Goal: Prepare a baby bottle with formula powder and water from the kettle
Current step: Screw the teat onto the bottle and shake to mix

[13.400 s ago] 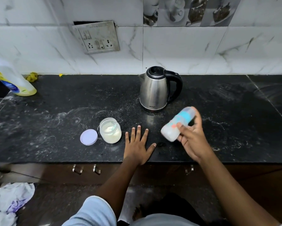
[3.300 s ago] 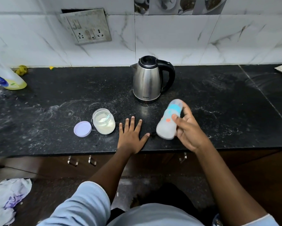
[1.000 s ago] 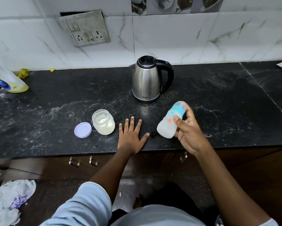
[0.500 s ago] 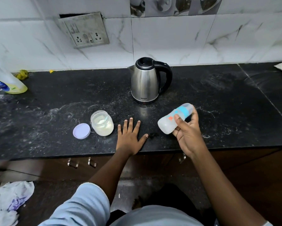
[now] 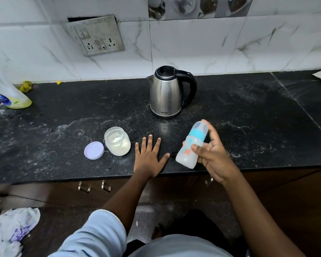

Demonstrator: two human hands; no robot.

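The baby bottle is being held by the right hand over the front part of the worktop, in front of the kettle and a little to its right. The bottle is leaning, with its base toward the person and its clear cap pointing up and away. A blue collar is showing below the cap, and the body is looking cloudy white with small orange and blue prints. The right hand is wrapping around the bottle from the right: the thumb is crossing the front of the body and a finger is reaching up beside the cap.

The left hand is lying flat on the worktop just left of the bottle, palm down, fingers straight and spread, holding nothing.

Left of that hand, an open glass jar is standing upright with pale powder inside. Its lilac lid is lying on the worktop right beside it.

The steel kettle is standing upright behind them, black lid closed, spout pointing left and handle to the right.

At the far left a yellow-and-white detergent bottle is standing near the tiled wall, where a socket plate is hanging slightly askew.
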